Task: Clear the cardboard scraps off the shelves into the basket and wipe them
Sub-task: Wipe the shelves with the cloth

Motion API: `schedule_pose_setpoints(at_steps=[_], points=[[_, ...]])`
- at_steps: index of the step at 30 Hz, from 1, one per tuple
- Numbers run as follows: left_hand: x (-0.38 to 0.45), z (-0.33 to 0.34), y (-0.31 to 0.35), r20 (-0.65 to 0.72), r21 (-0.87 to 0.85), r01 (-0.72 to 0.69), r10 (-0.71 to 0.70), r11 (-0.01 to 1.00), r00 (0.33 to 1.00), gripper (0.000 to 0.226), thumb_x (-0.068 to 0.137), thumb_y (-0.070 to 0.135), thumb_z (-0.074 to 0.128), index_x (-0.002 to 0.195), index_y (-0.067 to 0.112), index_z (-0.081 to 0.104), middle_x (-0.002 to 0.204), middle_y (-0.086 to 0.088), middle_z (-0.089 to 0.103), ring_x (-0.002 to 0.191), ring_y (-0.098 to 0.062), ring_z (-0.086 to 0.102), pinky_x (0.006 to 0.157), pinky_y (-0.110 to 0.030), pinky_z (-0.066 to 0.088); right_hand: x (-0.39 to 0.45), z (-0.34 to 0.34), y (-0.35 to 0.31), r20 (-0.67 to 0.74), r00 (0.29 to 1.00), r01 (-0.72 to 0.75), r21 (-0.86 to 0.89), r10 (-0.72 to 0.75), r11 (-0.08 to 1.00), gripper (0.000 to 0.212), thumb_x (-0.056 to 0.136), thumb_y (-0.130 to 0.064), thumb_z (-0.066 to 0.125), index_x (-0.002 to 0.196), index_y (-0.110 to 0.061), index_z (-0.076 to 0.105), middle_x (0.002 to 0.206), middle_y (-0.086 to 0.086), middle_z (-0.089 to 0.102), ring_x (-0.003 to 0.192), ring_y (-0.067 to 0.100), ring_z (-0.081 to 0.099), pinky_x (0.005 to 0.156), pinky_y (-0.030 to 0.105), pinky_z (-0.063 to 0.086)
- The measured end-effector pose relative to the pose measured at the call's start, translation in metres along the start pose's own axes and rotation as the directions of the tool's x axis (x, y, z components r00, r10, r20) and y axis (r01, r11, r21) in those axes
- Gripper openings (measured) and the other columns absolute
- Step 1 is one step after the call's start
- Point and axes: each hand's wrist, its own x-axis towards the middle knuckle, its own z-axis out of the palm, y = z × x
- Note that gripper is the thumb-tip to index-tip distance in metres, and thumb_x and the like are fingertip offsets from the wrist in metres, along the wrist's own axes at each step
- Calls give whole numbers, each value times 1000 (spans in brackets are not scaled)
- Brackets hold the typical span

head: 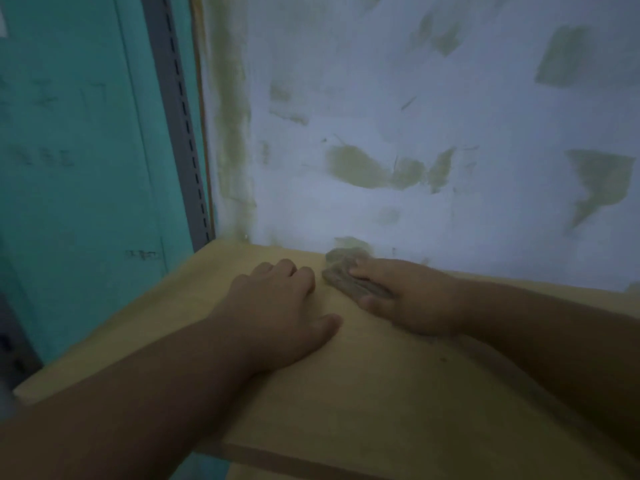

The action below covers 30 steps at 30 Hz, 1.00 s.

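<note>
A small grey-brown cloth (349, 278) lies on the yellow shelf (346, 393) close to the stained back wall (415, 133); it looks soft and light, best held flat under the fingers. The right hand (412, 299) presses it to the shelf, thumb curled at its near edge. Left of the cloth, the left hand (277, 306) rests on the shelf, fingers loosely bent, holding nothing.

Pale wooden shelf (363, 393); crumpled grey-brown cloth (346, 275), seemingly bunched, by its back edge.
</note>
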Motion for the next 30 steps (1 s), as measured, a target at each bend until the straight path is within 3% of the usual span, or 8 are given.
schedule_pose_setpoints(at_steps=[3, 7, 10, 13, 17, 19, 23, 30], points=[[1, -3, 1, 30, 10, 28, -28, 1000, 999, 63, 80, 79, 34, 122, 34, 45, 125, 3, 48, 114, -21, 45, 98, -45, 43, -11, -8, 13, 52, 999, 14, 9, -14, 1000, 57, 99, -50, 39, 152, -35, 23, 160, -14, 15, 145, 5, 15, 108, 18, 9], [-15, -12, -14, 108, -2, 25, -25, 1000, 994, 68, 79, 83, 34, 136, 45, 37, 138, 10, 40, 126, -15, 40, 106, -43, 38, 17, -10, 12, 8, 1000, 15, -72, -14, 997, 57, 102, -45, 35, 153, -24, 24, 160, -3, 22, 145, 14, 23, 113, 25, 16], [-48, -13, -43, 95, -11, 51, -50, 999, 994, 81, 71, 91, 18, 141, 50, 30, 139, 21, 34, 129, -6, 35, 111, -36, 33, 50, -6, -4, -16, 998, 66, -56, -67, 996, 54, 103, -42, 32, 151, -20, 28, 158, 1, 27, 142, 17, 29, 111, 26, 22], [-63, -10, -56, 57, -13, 114, -113, 993, 992, 94, 62, 96, 7, 141, 51, 30, 138, 23, 34, 127, -4, 33, 110, -35, 33, 67, 1, -44, -16, 980, 195, -67, -197, 978, 53, 104, -40, 32, 152, -19, 28, 159, 1, 26, 143, 17, 27, 112, 27, 20], [-68, -12, -64, 37, -29, 151, -150, 988, 988, 94, 62, 95, 11, 140, 48, 35, 136, 21, 36, 121, -4, 35, 108, -34, 36, 42, 10, -54, 1, 904, 427, -45, -427, 903, 52, 103, -42, 33, 153, -28, 26, 159, -12, 19, 145, 5, 16, 114, 19, 10], [-76, -14, -73, 49, -50, 162, -160, 986, 986, 95, 62, 96, 11, 139, 48, 36, 135, 23, 37, 120, -2, 37, 107, -31, 36, 39, 4, -33, 58, 921, 386, -18, -385, 922, 52, 103, -40, 34, 153, -31, 22, 160, -14, 14, 143, -2, 10, 109, 14, 5], [-85, -14, -77, 24, -98, 170, -168, 981, 985, 86, 67, 89, 21, 138, 45, 41, 130, 24, 42, 117, 0, 40, 103, -28, 37, 78, -2, -24, 56, 974, 223, -69, -220, 972, 52, 104, -41, 28, 154, -28, 19, 162, -3, 15, 147, 12, 17, 114, 23, 12], [-87, -14, -77, -27, -156, 203, -209, 967, 977, 80, 67, 83, 28, 133, 43, 48, 126, 22, 46, 116, -2, 42, 101, -29, 38, 155, 12, -117, 37, 930, 366, -10, -365, 931, 50, 105, -33, 34, 152, -17, 28, 158, 7, 28, 142, 23, 30, 111, 29, 24]])
